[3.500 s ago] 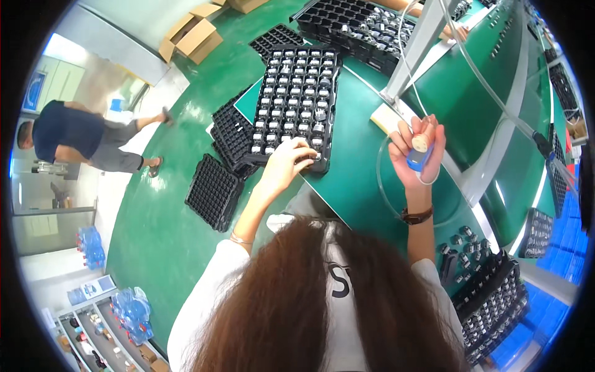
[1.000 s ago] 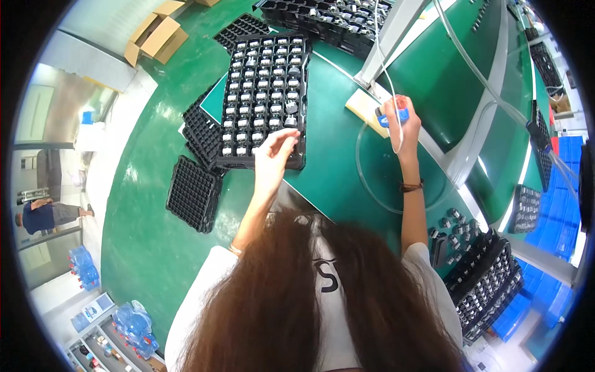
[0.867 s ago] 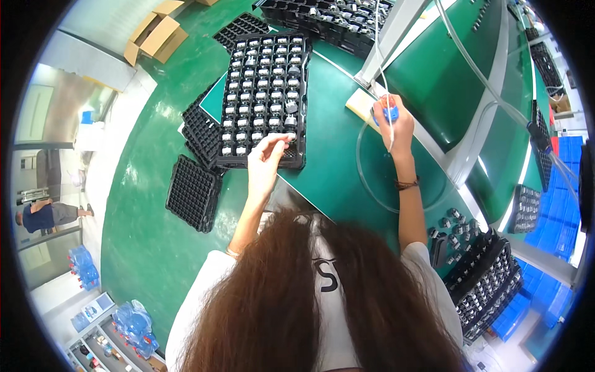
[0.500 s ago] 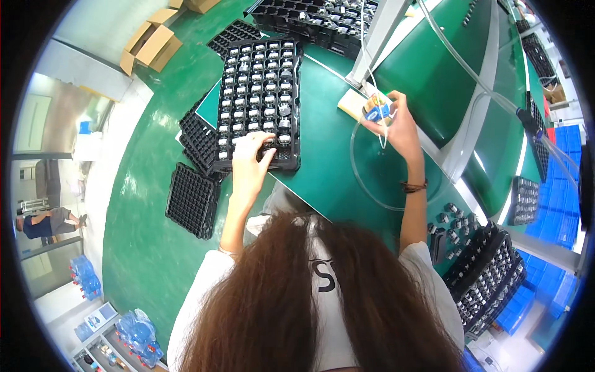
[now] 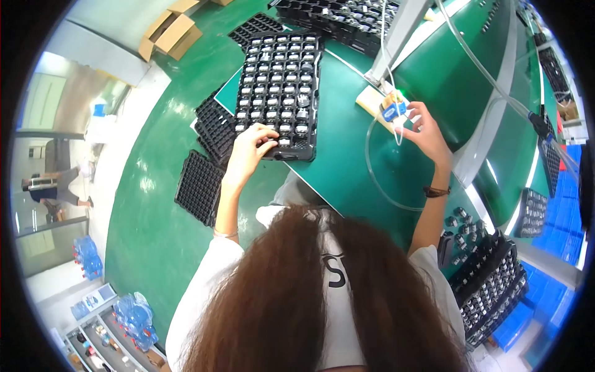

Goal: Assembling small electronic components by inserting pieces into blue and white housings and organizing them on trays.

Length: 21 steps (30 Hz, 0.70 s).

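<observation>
A black pocketed tray point(image 5: 317, 93) lies on the green table, its rows filled with small black parts with pale tops. My left hand point(image 5: 249, 149) is at the tray's near edge, thumb and fingertips drawn together over the last row; what they grip, if anything, is hidden. Beside the fingertips a part point(image 5: 284, 141) sits in its pocket, with a vacant pocket to its right. My right hand point(image 5: 429, 137) is raised with fingers curved and apart, nothing visible between them. Just left of it stands a small blue and yellow device point(image 5: 393, 110) on a pale block point(image 5: 369, 101), a white cable hanging before it.
A clear tube point(image 5: 373, 170) loops across the table point(image 5: 344, 167) to a grey post point(image 5: 403, 37). Stacked black trays point(image 5: 198, 186) lie at left. Loose parts point(image 5: 462, 226) and loaded trays point(image 5: 489, 291) stand at right. Another person point(image 5: 52, 186) is far left.
The view has shifted, moving the scene rightward. My right hand has drawn back from the device, toward the right and nearer me. My left thumb and fingers have come together, farther left along the tray.
</observation>
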Available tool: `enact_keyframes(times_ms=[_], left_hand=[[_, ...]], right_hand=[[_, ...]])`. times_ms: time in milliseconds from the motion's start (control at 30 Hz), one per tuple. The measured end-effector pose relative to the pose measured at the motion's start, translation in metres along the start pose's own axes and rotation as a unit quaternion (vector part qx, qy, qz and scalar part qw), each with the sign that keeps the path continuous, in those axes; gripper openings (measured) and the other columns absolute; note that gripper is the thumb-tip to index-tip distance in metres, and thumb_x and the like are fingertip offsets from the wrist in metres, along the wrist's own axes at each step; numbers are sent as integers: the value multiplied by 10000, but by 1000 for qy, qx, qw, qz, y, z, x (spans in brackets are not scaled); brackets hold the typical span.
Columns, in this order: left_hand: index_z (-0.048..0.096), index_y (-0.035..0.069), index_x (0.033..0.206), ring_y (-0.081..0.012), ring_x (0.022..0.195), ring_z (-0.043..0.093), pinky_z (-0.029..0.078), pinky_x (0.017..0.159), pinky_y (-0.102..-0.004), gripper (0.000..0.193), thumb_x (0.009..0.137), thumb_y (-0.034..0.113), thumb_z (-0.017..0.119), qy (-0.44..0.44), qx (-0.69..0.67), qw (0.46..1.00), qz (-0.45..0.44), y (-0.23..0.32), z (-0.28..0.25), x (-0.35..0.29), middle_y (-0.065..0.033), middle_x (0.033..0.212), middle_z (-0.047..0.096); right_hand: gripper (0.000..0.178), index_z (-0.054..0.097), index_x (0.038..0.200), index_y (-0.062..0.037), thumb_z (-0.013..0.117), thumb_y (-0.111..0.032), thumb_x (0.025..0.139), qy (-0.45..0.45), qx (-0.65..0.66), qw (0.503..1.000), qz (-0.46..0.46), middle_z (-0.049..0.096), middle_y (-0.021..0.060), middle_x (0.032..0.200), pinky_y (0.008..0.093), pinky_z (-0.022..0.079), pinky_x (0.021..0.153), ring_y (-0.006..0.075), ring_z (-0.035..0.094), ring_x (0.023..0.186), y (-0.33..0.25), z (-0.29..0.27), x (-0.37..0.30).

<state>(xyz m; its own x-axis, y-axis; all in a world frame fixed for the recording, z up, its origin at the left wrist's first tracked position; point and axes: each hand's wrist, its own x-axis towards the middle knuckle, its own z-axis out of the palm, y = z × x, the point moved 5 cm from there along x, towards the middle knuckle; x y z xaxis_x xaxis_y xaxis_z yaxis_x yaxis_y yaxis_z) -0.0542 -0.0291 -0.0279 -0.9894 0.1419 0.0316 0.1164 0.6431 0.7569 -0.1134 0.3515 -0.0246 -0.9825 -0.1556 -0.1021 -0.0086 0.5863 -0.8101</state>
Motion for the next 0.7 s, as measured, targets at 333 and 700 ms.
enact_keyframes(times_ms=[333, 700], left_hand=[[677, 36, 883, -207, 784, 595, 463, 710, -281, 139, 751, 79, 680, -67, 93, 991, 70, 13, 14, 8, -66, 838, 613], [496, 58, 966, -160, 867, 619, 511, 813, -283, 122, 962, 174, 460, -2, -312, 949, -38, 6, 20, 9, -142, 1068, 623]], right_hand=[[562, 489, 1119, -58, 786, -228, 673, 16, -8, 999, -37, 506, 37, 904, 250, 420, 615, 98, 465, 674, -4, 9, -2], [611, 472, 1100, -31, 827, -260, 658, 168, 6, 981, -93, 514, 82, 914, 303, 469, 644, 162, 557, 674, -6, 29, 14]])
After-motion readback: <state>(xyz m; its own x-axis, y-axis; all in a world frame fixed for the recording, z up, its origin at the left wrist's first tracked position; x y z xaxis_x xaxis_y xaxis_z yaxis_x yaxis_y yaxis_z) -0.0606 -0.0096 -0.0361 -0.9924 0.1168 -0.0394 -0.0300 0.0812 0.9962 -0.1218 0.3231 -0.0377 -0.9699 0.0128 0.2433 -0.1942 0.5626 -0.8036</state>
